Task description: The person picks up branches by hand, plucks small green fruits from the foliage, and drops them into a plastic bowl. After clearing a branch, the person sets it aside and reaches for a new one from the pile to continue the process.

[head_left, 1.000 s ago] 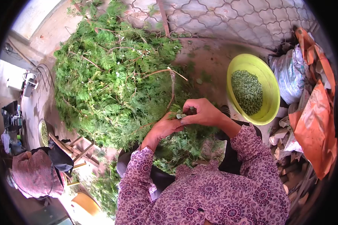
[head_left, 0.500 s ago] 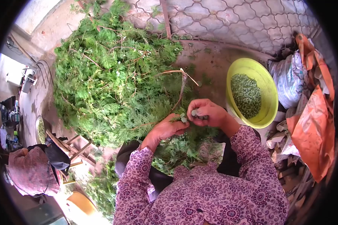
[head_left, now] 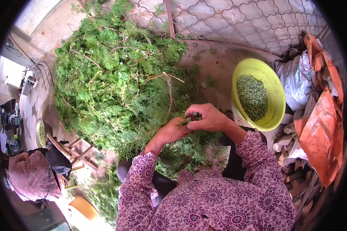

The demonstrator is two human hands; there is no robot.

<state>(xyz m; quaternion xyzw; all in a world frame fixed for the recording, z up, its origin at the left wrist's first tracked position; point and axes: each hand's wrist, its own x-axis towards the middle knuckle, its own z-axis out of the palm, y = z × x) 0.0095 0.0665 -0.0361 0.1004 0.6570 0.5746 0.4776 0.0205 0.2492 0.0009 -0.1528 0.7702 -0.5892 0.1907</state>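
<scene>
A leafy green branch (head_left: 142, 135) is pinched in my left hand (head_left: 169, 131), with its brown stem rising above the fingers. My right hand (head_left: 209, 118) touches the left fingertips, its fingers curled around several small green cones (head_left: 196, 114). Behind both hands lies a large heap of green branches (head_left: 112, 77). To the right, a yellow-green basin (head_left: 275, 96) holds many small green cones (head_left: 252, 96).
A wire mesh (head_left: 235, 19) stands along the back. White sacks (head_left: 295, 82), an orange sheet (head_left: 320, 134) and wood pieces lie at right. At left are a wooden stool (head_left: 79, 150), a person in a patterned top (head_left: 32, 175) and a yellow bowl (head_left: 83, 208).
My right hand has moved slightly left and now meets the left fingers. The branch in my left hand has shifted left, its forked stem with it.
</scene>
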